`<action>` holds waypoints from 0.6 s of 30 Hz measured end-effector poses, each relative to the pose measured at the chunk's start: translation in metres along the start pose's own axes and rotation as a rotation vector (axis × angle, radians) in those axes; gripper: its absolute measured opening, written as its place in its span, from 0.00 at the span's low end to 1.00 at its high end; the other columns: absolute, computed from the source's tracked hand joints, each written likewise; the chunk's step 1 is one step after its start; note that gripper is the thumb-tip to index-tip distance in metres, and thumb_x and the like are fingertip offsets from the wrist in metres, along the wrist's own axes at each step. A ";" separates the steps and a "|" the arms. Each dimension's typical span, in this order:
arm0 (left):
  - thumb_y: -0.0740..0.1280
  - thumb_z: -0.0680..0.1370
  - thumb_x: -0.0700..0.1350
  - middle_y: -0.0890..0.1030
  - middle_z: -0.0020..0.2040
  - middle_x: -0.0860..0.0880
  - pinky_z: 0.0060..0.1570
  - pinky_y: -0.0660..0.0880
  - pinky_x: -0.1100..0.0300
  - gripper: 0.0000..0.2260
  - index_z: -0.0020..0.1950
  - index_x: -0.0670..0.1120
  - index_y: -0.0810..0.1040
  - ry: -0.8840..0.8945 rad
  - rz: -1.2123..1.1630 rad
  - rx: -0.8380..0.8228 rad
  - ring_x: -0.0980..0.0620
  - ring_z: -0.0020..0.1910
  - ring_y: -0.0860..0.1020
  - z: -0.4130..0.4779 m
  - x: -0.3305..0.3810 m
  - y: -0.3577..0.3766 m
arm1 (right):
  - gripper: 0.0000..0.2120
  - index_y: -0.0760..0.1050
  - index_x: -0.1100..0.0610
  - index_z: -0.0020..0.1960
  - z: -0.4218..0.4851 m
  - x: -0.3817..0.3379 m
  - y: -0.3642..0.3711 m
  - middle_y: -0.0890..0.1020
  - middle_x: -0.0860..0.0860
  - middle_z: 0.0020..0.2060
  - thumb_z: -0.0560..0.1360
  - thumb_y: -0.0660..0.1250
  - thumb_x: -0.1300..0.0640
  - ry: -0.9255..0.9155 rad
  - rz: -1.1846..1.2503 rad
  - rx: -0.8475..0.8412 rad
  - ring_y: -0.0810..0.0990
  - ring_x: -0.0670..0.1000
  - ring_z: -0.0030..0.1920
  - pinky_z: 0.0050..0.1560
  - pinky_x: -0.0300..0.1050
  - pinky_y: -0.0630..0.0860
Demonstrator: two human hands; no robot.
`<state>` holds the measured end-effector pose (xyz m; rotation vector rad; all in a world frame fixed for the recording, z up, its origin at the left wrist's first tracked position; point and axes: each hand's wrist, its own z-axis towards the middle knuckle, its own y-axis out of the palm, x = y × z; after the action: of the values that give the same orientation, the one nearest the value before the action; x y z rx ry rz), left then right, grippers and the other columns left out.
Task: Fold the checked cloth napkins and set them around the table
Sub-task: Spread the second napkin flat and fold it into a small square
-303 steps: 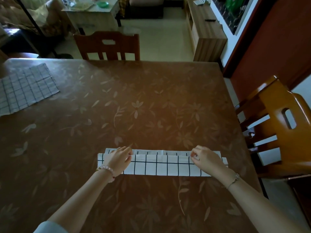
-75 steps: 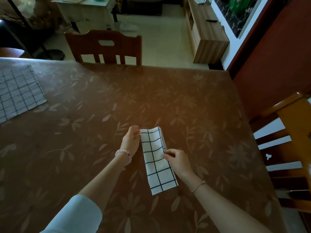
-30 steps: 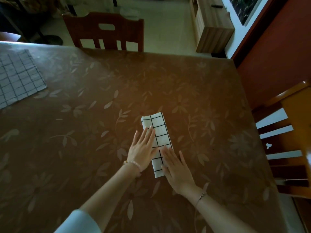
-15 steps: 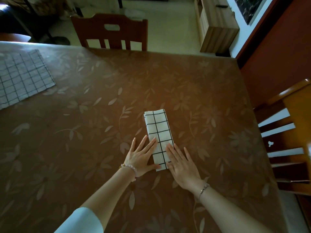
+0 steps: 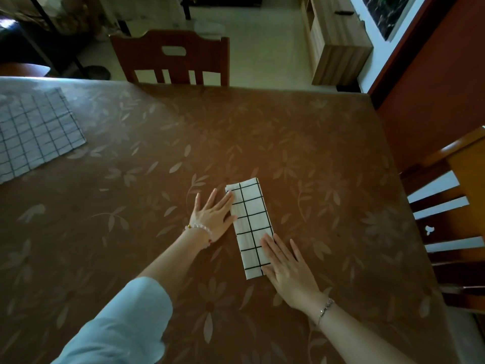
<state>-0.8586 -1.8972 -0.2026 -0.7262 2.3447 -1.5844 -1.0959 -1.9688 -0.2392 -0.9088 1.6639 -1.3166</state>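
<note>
White black-checked folded cloth napkin (image 5: 250, 227) flat on brown leaf-patterned table (image 5: 288, 143). Left hand (image 5: 212, 216) and right hand (image 5: 287, 269), fingers straight, gripping nothing, have slid outward to napkin edges. Fold seems finished; placing probably next.

Materials and finishes
Folded napkin (image 5: 250, 224): matt woven cloth. Table covering (image 5: 262, 132): smooth, slightly glossy, leaf-printed. Far-edge chair (image 5: 147, 52) and right-edge chair (image 5: 467, 164): glossy varnished wood.

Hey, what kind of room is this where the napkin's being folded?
Probably a home dining area open to a living room: a table with a leaf-patterned cover, a wooden chair at its far side, another chair at the right, and a low wooden cabinet along the wall beyond.
</note>
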 end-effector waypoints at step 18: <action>0.57 0.61 0.78 0.33 0.74 0.56 0.67 0.36 0.34 0.55 0.74 0.51 0.33 -0.045 -0.004 -0.143 0.48 0.73 0.33 0.019 0.000 -0.015 | 0.28 0.53 0.47 0.75 -0.001 0.003 -0.004 0.51 0.40 0.74 0.77 0.43 0.39 0.041 0.227 0.001 0.42 0.42 0.74 0.73 0.51 0.42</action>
<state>-0.8461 -1.9170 -0.1964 -0.7880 2.4445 -1.3978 -1.0979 -1.9719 -0.2358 -0.6735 1.7414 -1.1870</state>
